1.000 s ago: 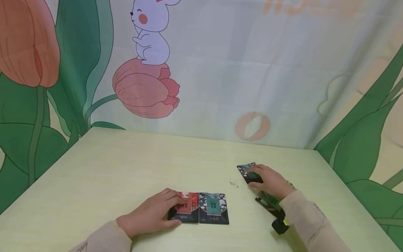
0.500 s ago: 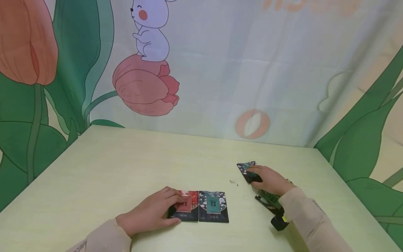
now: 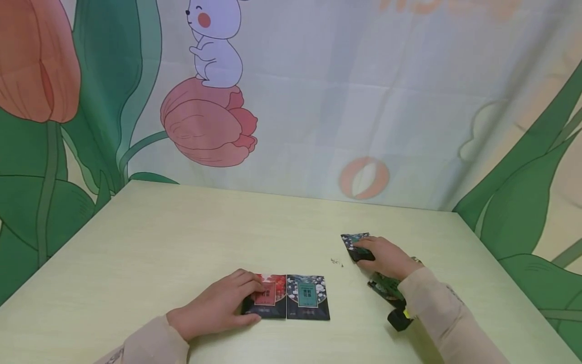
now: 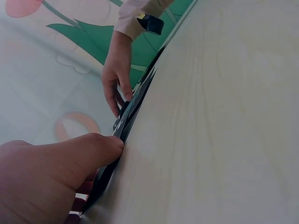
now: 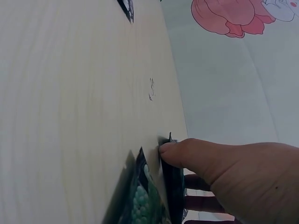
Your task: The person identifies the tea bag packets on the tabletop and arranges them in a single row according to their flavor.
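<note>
In the head view, my left hand point(image 3: 218, 303) grips a flat red and black sachet point(image 3: 273, 296) by its left part, thumb along the near edge and fingers over the top. Right beside it, edge to edge, lies a dark sachet with white blossoms and a teal label point(image 3: 308, 298). Farther right, my right hand point(image 3: 386, 257) holds a similar blossom sachet point(image 3: 351, 242) lying at an angle. The right wrist view shows the thumb on this sachet's near side and fingers beyond it. Partly under the right wrist is another green patterned sachet point(image 3: 384, 287).
Between the sachets, a small dark mark or scatter of bits point(image 3: 336, 262) shows on the pale table point(image 3: 204, 227). A black wrist device point(image 3: 399, 320) hangs below the right sleeve. Behind the table hangs a printed curtain point(image 3: 309, 116) with tulips and a rabbit.
The head view has tilted slightly downward. Both hands stay on the same sachets, and the sachets keep their places.
</note>
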The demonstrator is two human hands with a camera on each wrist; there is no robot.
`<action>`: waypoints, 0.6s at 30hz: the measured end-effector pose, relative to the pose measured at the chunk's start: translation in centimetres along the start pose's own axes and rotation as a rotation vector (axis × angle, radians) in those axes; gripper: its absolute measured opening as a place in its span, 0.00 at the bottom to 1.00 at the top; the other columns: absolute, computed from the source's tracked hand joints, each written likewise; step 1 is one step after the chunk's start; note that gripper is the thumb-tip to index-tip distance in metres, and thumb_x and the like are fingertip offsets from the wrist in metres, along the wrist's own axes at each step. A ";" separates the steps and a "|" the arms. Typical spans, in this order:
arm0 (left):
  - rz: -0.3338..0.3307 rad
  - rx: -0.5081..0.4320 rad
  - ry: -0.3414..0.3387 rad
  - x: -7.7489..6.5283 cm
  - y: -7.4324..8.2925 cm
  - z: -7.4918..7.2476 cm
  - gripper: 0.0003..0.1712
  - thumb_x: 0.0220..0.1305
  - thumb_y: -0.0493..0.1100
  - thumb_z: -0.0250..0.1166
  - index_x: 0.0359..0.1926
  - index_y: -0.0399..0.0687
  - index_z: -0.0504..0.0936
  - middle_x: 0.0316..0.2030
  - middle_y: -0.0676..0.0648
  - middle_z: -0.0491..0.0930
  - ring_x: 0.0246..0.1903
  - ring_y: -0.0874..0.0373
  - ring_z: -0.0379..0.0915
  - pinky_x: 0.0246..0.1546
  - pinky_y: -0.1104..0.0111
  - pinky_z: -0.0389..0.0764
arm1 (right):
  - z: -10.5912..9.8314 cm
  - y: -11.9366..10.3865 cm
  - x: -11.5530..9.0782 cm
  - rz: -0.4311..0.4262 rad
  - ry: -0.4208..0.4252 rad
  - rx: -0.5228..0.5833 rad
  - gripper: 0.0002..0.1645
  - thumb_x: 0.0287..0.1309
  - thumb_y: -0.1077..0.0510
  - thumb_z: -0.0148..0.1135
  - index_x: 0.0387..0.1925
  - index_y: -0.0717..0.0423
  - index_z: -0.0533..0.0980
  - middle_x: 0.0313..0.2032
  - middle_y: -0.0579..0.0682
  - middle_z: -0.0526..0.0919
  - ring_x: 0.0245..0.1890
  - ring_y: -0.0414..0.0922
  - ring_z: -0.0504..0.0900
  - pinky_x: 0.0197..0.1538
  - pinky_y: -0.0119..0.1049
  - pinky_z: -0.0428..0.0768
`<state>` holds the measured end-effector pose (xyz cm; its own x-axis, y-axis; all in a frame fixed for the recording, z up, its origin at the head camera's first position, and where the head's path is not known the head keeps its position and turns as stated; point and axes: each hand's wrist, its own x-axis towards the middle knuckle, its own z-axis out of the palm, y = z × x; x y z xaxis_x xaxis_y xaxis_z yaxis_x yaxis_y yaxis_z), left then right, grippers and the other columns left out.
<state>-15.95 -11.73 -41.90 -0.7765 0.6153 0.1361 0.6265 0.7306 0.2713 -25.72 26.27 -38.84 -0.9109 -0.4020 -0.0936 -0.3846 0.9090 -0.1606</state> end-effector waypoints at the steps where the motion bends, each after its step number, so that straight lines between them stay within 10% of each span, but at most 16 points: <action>1: 0.000 -0.002 0.001 0.0 0.0 0.0 0.28 0.57 0.59 0.67 0.55 0.52 0.77 0.56 0.55 0.75 0.57 0.59 0.68 0.60 0.61 0.75 | 0.0 -0.1 0.0 -0.002 0.000 -0.002 0.32 0.62 0.51 0.61 0.65 0.59 0.68 0.65 0.64 0.69 0.65 0.65 0.66 0.64 0.60 0.68; 18: -0.017 -0.016 -0.026 0.1 0.1 -0.7 0.28 0.57 0.59 0.67 0.55 0.53 0.77 0.56 0.55 0.75 0.57 0.60 0.67 0.60 0.61 0.75 | -0.6 -1.3 0.2 -0.024 -0.009 -0.027 0.31 0.61 0.48 0.62 0.62 0.56 0.71 0.61 0.61 0.74 0.62 0.62 0.71 0.62 0.57 0.72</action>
<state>-16.05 -11.78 -41.17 -0.7850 0.6102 0.1066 0.6117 0.7365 0.2889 -25.51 25.02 -38.07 -0.8998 -0.4250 -0.0989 -0.4108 0.9015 -0.1364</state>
